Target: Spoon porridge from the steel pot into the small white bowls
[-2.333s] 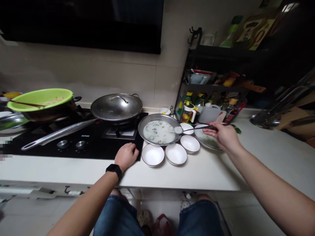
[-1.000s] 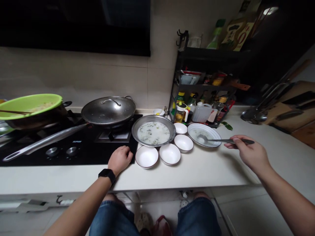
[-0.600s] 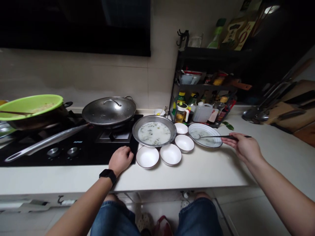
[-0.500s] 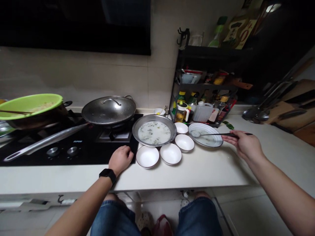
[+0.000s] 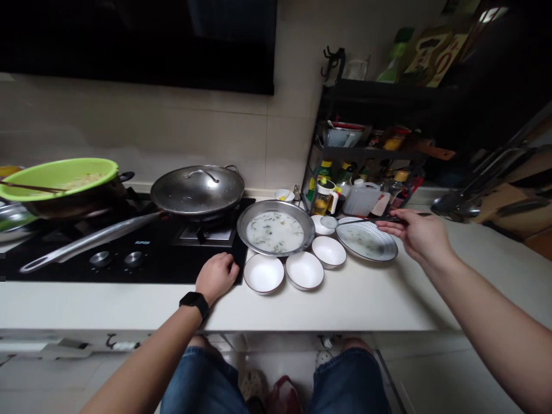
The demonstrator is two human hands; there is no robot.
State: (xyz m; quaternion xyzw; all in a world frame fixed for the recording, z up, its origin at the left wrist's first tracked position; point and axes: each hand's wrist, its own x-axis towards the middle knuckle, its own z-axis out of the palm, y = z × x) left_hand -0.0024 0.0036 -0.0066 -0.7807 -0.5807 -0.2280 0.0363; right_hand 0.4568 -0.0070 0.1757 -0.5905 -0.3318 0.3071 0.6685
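My right hand (image 5: 425,233) grips the dark handle of a ladle (image 5: 329,222). The ladle's bowl hovers over a small white bowl (image 5: 321,228), with its handle passing above the patterned dish (image 5: 390,248) of cloudy soup. To the left, a wide metal basin (image 5: 245,234) holds milky soup with green bits. Three white bowls, a left one (image 5: 264,274), a middle one (image 5: 304,270) and a right one (image 5: 329,252), curve around its front and right side. My left hand (image 5: 217,277) rests on the stove's front right corner with its fingers curled in and nothing visible in them.
On the black stove (image 5: 164,261) stand a lidded wok (image 5: 198,192) and a green basket (image 5: 56,178) on a pan. The long metal handle (image 5: 90,244) reaches over the stove's front. Behind the dish is a rack (image 5: 375,152) of bottles. Ladles and knives crowd the right.
My right hand has lifted the ladle out of the patterned dish and carried its bowl left over the small white bowl. My left hand stays at the stove's corner. The view has shifted slightly.
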